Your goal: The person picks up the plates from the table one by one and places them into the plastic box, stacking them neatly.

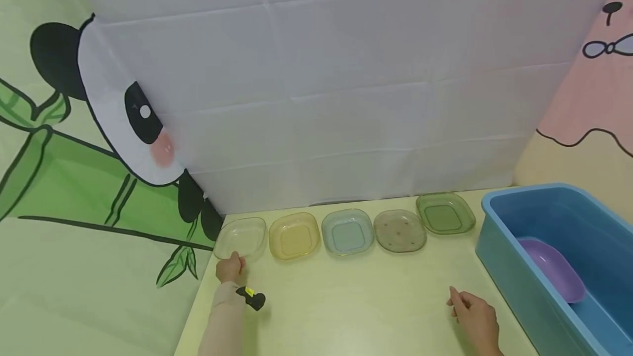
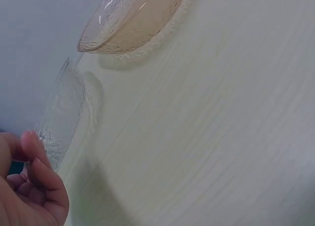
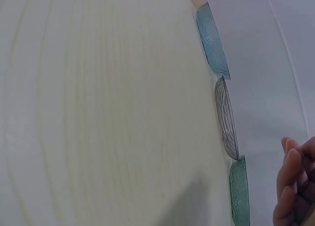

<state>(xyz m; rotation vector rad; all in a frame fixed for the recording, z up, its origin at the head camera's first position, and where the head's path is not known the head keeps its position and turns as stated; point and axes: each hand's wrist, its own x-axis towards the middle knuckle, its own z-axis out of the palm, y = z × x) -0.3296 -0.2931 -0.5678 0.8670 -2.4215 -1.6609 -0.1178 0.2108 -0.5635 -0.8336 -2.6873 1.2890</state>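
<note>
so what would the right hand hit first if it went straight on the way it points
Probably the grey dish, second from the right in the row, judging by the head view. Height is unclear, so the right hand might pass above it toward the white cloth behind.

Glossy, rippled clear dish (image 1: 242, 235), perhaps glass, with smooth plastic tub (image 1: 514, 279) and creased cloth backdrop (image 1: 321, 98).
</note>
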